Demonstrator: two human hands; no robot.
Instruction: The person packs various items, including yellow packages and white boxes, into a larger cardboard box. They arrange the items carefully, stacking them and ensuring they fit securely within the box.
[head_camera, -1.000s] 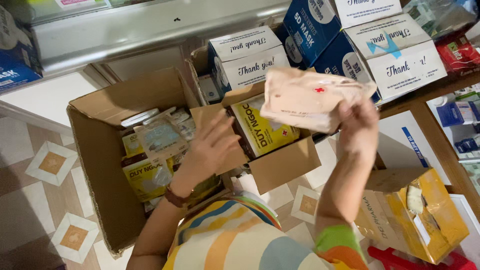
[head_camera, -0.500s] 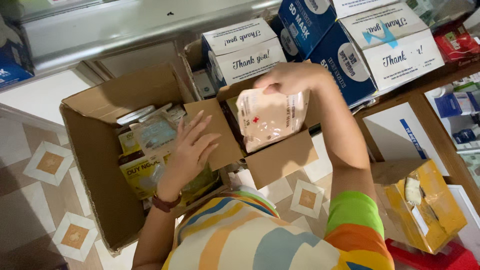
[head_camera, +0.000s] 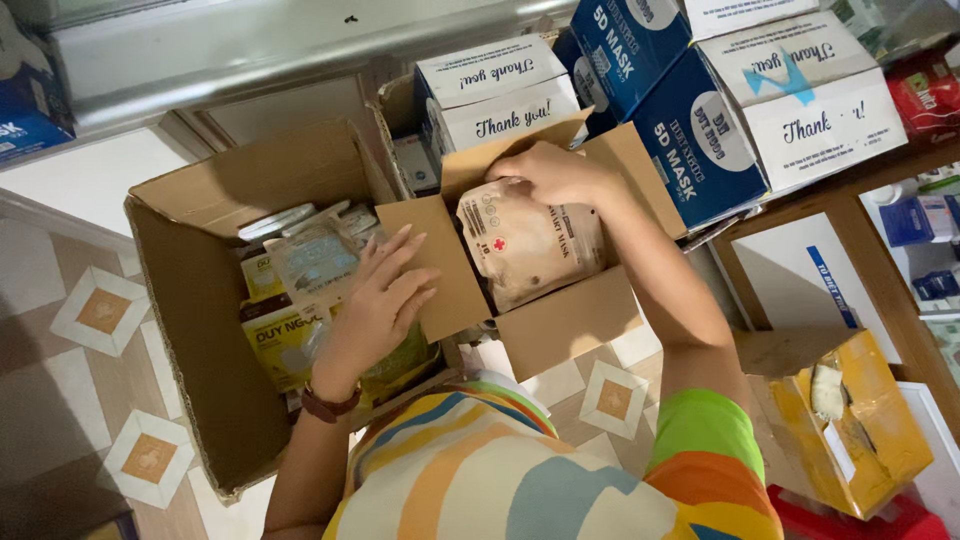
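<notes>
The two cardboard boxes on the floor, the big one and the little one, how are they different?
The big cardboard box is much larger than the little cardboard box. The big one holds many packets, yellow and clear ones; the little one shows only one beige packet, which the right hand is holding. The left hand rests on the little box's flap, over the big box. Both are plain brown with their flaps open.

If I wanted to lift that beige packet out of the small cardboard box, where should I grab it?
Probably by its top edge, coming from above. The beige packet stands tilted in the small cardboard box, whose flaps hem in its sides and bottom, so only the top is free. The right hand already grips it there, while the left hand rests on the left flap.
</notes>
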